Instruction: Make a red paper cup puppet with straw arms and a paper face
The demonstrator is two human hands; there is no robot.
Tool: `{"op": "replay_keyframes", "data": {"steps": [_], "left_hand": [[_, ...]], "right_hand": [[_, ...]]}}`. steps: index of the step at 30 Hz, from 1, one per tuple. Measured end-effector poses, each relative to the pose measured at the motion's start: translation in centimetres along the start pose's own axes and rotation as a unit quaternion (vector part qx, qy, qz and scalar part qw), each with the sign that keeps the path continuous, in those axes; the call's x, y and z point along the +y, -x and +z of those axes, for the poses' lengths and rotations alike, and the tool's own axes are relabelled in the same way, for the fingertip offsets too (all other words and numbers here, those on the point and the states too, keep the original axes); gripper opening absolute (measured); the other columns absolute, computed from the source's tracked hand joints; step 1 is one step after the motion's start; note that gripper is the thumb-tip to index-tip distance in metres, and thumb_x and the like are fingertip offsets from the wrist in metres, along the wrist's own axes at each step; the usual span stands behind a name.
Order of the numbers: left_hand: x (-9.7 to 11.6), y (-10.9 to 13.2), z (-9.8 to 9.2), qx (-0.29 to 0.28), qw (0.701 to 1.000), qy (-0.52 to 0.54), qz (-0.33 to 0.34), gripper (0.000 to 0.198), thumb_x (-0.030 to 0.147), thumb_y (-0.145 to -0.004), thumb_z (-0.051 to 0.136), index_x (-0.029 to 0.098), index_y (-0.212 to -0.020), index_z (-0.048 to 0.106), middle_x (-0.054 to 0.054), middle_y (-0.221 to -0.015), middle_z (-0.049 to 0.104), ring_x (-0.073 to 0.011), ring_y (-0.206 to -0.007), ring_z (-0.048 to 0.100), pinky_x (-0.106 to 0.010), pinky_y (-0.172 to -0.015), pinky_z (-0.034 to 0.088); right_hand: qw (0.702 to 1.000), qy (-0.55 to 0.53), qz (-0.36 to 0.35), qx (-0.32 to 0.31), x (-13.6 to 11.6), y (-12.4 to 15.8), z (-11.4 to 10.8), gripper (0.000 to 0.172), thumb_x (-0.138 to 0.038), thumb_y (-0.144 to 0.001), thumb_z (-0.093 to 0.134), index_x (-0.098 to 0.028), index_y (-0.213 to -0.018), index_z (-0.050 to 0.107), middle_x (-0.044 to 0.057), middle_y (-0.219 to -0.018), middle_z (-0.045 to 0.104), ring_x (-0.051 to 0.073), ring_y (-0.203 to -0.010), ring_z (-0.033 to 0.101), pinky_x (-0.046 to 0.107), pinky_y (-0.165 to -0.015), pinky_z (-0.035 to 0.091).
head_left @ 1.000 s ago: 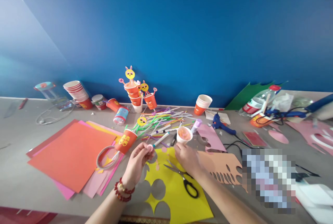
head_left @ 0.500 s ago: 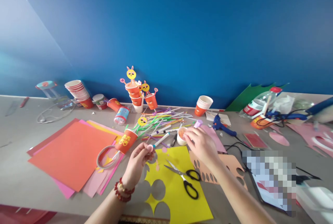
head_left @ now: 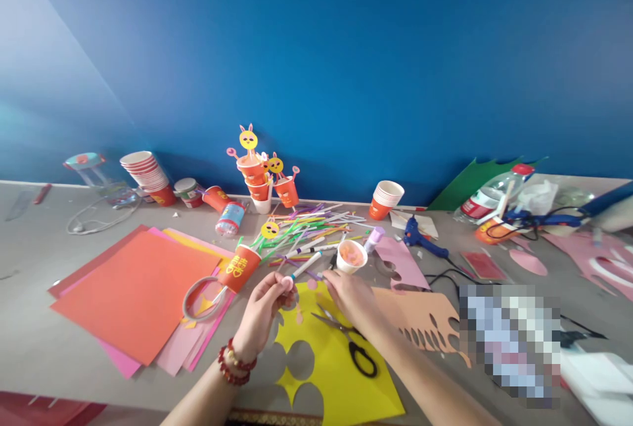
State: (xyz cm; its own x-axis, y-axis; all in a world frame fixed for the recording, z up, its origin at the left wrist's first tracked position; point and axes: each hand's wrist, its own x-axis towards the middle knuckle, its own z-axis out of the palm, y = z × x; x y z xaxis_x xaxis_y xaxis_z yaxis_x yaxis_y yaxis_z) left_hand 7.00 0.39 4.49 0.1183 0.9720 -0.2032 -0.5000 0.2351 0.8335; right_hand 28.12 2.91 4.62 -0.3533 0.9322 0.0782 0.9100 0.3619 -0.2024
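My left hand (head_left: 264, 304) pinches a small round pink paper piece (head_left: 287, 283) between thumb and fingertips. My right hand (head_left: 349, 294) is over the yellow paper (head_left: 341, 373), fingers closed together; whatever they pinch is too small to make out. Behind the right hand is a white paper cup (head_left: 364, 261) holding small peach-coloured cutouts (head_left: 351, 253). Black-handled scissors (head_left: 363, 360) lie on the yellow paper, partly hidden by my right wrist. A capped marker (head_left: 307, 265) and another small pink cutout (head_left: 312, 284) lie between the hands.
Orange paper sheets (head_left: 133, 294), a tape roll (head_left: 185, 301) and an orange cup (head_left: 240, 269) are at left. Coloured sticks (head_left: 316, 225) and decorated cups (head_left: 257, 179) stand behind. At right are a peach sheet (head_left: 415, 304), a blue glue gun (head_left: 420, 238) and a phone-like device (head_left: 514, 347).
My right hand has left the white cup and come left and nearer, towards my left hand. The cup has shifted slightly, and its contents now show. My left hand stays nearly still.
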Motion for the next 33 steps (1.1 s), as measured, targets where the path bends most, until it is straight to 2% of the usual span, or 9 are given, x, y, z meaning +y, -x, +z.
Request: {"op": "replay_keyframes", "data": {"steps": [3, 10, 15, 20, 23, 25, 28, 30, 33], "left_hand": [[0.1, 0.1, 0.0, -0.003, 1.000, -0.008, 0.000, 0.028, 0.037, -0.079, 0.077, 0.017, -0.072, 0.058, -0.001, -0.076, 0.063, -0.0117, -0.067, 0.056, -0.022, -0.062, 0.043], [0.3, 0.2, 0.1, 0.005, 1.000, -0.009, 0.000, 0.030, 0.038, -0.076, 0.079, 0.016, -0.072, 0.060, -0.002, -0.076, 0.064, -0.0121, -0.065, 0.056, -0.024, -0.062, 0.044], [0.3, 0.2, 0.1, -0.006, 1.000, -0.004, 0.002, 0.028, 0.037, -0.078, 0.078, 0.016, -0.073, 0.059, -0.002, -0.076, 0.063, -0.0116, -0.066, 0.056, -0.023, -0.062, 0.043], [0.3, 0.2, 0.0, 0.004, 1.000, -0.004, 0.003, 0.029, 0.037, -0.077, 0.078, 0.017, -0.072, 0.059, -0.001, -0.076, 0.063, -0.0119, -0.065, 0.056, -0.023, -0.062, 0.043], [0.3, 0.2, 0.0, 0.001, 1.000, 0.007, 0.004, 0.028, 0.036, -0.077, 0.079, 0.017, -0.072, 0.060, -0.001, -0.075, 0.061, -0.0118, -0.066, 0.056, -0.022, -0.062, 0.044], [0.3, 0.3, 0.0, -0.004, 1.000, 0.009, 0.003, 0.027, 0.035, -0.078, 0.078, 0.016, -0.072, 0.060, -0.001, -0.074, 0.062, -0.0115, -0.066, 0.056, -0.022, -0.063, 0.044], [0.4, 0.3, 0.0, -0.014, 1.000, 0.005, 0.002, 0.026, 0.035, -0.081, 0.076, 0.016, -0.072, 0.059, -0.001, -0.073, 0.062, -0.0112, -0.066, 0.055, -0.022, -0.064, 0.045], [0.3, 0.2, 0.0, -0.014, 1.000, 0.003, 0.004, 0.026, 0.034, -0.081, 0.076, 0.016, -0.073, 0.059, -0.001, -0.074, 0.062, -0.0114, -0.067, 0.055, -0.022, -0.064, 0.044], [0.1, 0.2, -0.2, -0.010, 1.000, -0.002, 0.009, 0.024, 0.034, -0.082, 0.075, 0.017, -0.076, 0.060, -0.002, -0.078, 0.063, -0.0115, -0.068, 0.055, -0.022, -0.064, 0.045]], "right_hand": [[0.999, 0.017, 0.018, -0.030, -0.4, -0.8, 1.1, 0.015, -0.017, -0.099, 0.049, -0.019, -0.092, 0.062, 0.006, -0.092, 0.072, 0.018, -0.074, 0.069, 0.025, -0.055, 0.030], [0.996, 0.040, 0.059, -0.059, -0.7, -2.1, 2.2, 0.011, -0.018, -0.098, 0.049, -0.018, -0.100, 0.060, 0.007, -0.089, 0.074, 0.022, -0.077, 0.069, 0.027, -0.057, 0.029], [0.994, 0.033, 0.078, -0.065, -0.9, -2.5, 2.2, 0.013, -0.018, -0.098, 0.047, -0.018, -0.100, 0.060, 0.006, -0.085, 0.076, 0.022, -0.076, 0.070, 0.027, -0.055, 0.027], [0.993, 0.022, 0.092, -0.067, -1.4, -1.9, 0.9, 0.020, -0.018, -0.099, 0.042, -0.015, -0.102, 0.062, 0.011, -0.082, 0.075, 0.023, -0.071, 0.070, 0.027, -0.054, 0.027], [0.995, -0.012, 0.071, -0.075, -2.1, -0.8, -0.2, 0.023, -0.022, -0.100, 0.042, -0.016, -0.108, 0.063, 0.011, -0.084, 0.075, 0.022, -0.073, 0.070, 0.026, -0.056, 0.031], [0.993, -0.053, 0.034, -0.096, -2.8, 0.0, -0.5, 0.018, -0.023, -0.096, 0.051, -0.022, -0.107, 0.065, 0.004, -0.083, 0.076, 0.019, -0.075, 0.070, 0.023, -0.058, 0.034], [0.985, -0.101, -0.008, -0.137, -4.0, 0.8, -0.1, 0.009, -0.024, -0.088, 0.062, -0.025, -0.093, 0.069, -0.003, -0.074, 0.075, 0.016, -0.069, 0.069, 0.021, -0.057, 0.035], [0.982, -0.111, -0.013, -0.151, -4.6, 0.9, 0.6, 0.008, -0.023, -0.087, 0.062, -0.025, -0.089, 0.070, -0.003, -0.072, 0.074, 0.016, -0.068, 0.069, 0.021, -0.055, 0.033], [0.982, -0.109, -0.004, -0.152, -5.0, 0.6, 1.2, 0.011, -0.023, -0.088, 0.060, -0.024, -0.093, 0.069, 0.000, -0.076, 0.075, 0.019, -0.072, 0.070, 0.023, -0.056, 0.031]]}}
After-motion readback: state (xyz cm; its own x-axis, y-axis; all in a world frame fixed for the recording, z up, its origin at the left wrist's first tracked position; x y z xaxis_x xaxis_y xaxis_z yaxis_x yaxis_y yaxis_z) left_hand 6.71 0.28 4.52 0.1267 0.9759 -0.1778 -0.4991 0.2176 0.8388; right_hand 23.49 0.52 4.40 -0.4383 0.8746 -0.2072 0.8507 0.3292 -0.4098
